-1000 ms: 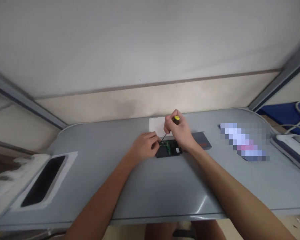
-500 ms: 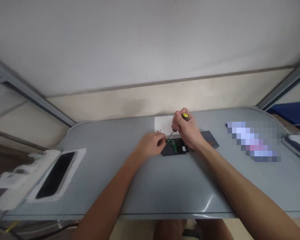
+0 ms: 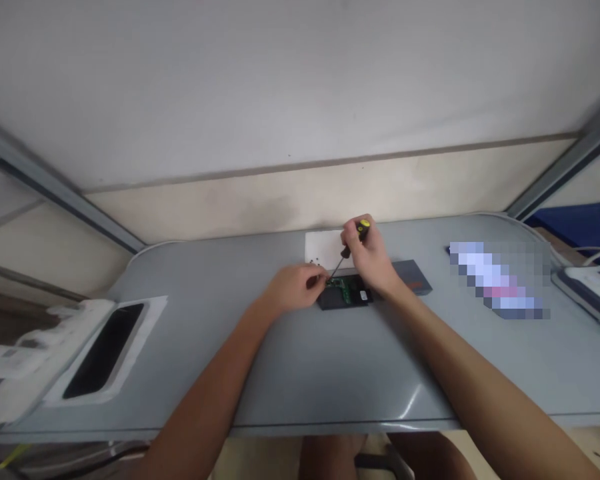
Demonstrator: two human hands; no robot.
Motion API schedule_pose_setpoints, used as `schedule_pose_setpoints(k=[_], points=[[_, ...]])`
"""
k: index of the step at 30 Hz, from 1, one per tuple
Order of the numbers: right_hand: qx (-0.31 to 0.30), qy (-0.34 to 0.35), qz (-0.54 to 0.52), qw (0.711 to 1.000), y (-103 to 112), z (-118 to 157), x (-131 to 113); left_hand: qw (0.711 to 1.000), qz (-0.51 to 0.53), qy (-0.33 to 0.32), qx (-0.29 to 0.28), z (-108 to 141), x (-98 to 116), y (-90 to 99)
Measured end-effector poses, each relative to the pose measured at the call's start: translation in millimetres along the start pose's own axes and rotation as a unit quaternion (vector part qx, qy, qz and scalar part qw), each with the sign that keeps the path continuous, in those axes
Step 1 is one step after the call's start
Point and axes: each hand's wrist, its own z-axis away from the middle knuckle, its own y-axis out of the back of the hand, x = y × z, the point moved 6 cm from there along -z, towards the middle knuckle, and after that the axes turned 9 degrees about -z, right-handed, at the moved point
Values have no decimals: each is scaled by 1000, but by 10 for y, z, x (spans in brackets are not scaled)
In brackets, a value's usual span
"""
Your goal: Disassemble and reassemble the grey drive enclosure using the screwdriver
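A dark device (image 3: 335, 299) with a green circuit board (image 3: 347, 289) lies on the grey table. My right hand (image 3: 370, 257) is wrapped round a screwdriver (image 3: 363, 227) with a black and yellow handle, its thin shaft slanting down left to the board's upper left corner. Beside that corner, the fingers of my left hand (image 3: 300, 287) are pinched together near the screwdriver tip; anything between them is too small to make out. Behind the device is a white sheet (image 3: 323, 245) with several tiny dark pieces. A dark grey flat box (image 3: 414, 275) sits right of the device, partly behind my right wrist.
A black phone-shaped panel (image 3: 105, 350) rests on white material at the left, near white items (image 3: 17, 360). On the right are a blurred-out object (image 3: 497, 280) and a white and dark device (image 3: 593, 293). A wall stands behind the table.
The view has shifted slightly. The screwdriver handle leans a little differently in my right hand, and more of the handle shows. Both hands stay at the device's upper edge.
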Motion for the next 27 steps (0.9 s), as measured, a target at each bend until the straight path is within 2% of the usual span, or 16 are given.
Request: schedule_pose_setpoints(k=[4,8,10,11,12,13,16,17,19,23,27], points=[[-28,13,27,999,-61,11,-34,1000,-5,-10,-18,9,51,52],[-19,51,10,998,20,-7,-316,999,-38,-7,-28,30,60,47],[-55,59,64,995,118,-6,-515,998,-43,2,-34,52,51,45],[-100,44,140,984,164,6,-576,998,-38,5,-40,64,49,46],[-148,26,236,960,227,28,-606,998,-29,6,-46,75,51,48],[-192,-8,332,924,314,57,-587,998,-16,1,-55,86,60,49],[-268,-168,539,781,684,157,-363,996,20,-24,-82,106,94,48],[-277,-190,565,754,765,169,-307,995,27,-31,-90,109,100,45],[-303,-219,575,728,829,177,-199,994,35,-36,-99,111,94,35],[-329,-234,552,730,812,149,-117,993,57,-32,-94,108,55,24],[-305,-237,498,776,879,126,-159,993,73,-22,-87,105,23,11]])
